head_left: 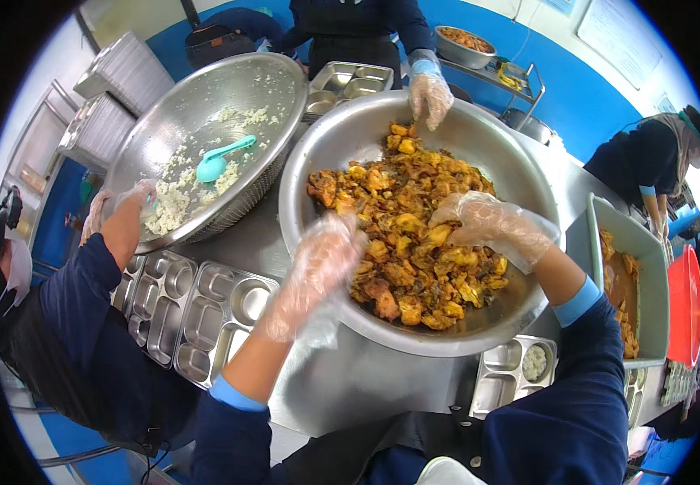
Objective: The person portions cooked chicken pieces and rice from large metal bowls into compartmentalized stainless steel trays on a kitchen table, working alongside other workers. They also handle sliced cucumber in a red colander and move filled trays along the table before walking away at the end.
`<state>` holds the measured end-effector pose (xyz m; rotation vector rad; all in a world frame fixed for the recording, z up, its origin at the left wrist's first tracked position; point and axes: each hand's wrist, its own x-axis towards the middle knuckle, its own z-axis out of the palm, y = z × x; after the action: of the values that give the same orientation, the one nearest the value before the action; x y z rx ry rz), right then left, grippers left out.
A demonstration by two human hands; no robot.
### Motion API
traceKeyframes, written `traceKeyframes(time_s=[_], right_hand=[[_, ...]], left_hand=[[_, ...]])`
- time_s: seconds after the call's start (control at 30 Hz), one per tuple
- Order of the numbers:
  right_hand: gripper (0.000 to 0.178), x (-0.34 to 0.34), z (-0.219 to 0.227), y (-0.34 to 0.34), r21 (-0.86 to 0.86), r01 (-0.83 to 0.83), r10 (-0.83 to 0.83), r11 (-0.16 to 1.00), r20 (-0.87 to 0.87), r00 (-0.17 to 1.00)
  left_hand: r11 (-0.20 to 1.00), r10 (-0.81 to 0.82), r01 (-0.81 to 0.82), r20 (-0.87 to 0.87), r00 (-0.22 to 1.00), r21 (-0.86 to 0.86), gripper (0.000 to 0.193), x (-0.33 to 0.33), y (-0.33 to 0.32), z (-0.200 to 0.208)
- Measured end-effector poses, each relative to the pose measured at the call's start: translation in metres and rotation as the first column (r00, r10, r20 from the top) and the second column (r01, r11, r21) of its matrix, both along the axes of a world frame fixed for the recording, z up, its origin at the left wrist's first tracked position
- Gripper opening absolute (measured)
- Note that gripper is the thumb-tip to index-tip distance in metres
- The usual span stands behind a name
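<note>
Two hands in clear plastic gloves work a large round steel bowl (520, 174) of browned, yellow-spiced fried pieces (406, 234) on a steel table (350, 380). The left hand (317, 271), blurred, sits at the bowl's near-left rim, its grip impossible to judge. The right hand (491, 229) rests on the heap, fingers loosely spread. Beside the bowl lie empty compartmented steel trays (196, 311); a co-worker's gloved hand (429, 95) touches the far rim.

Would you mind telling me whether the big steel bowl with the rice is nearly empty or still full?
Nearly empty. The rice bowl shows mostly bare steel, with only a small heap of rice near its lower rim and a teal scoop inside.
</note>
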<state>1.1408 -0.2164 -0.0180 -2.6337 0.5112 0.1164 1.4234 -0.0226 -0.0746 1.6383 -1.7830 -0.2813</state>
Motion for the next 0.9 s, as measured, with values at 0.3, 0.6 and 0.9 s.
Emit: traceKeyframes(time_s=[0.3, 0.6, 0.9], right_hand=[[0.067, -0.041, -0.052, 0.003, -0.014, 0.459, -0.447, 0.888, -0.263, 0.855], [0.081, -0.058, -0.108, -0.036, 0.002, 0.263, -0.263, 0.965, 0.028, 0.964], [0.045, -0.049, -0.053, -0.011, 0.879, 0.221, -0.602, 0.422, 0.090, 0.793]], left_hand=[[0.984, 0.054, -0.180, 0.951, 0.303, 0.001, 0.025, 0.052, -0.116, -0.047], [0.995, 0.088, -0.075, 0.918, 0.387, -0.064, 0.011, 0.056, -0.120, -0.044], [0.954, 0.227, -0.281, 0.363, 0.904, 0.105, 0.021, 0.030, -0.087, 0.017]])
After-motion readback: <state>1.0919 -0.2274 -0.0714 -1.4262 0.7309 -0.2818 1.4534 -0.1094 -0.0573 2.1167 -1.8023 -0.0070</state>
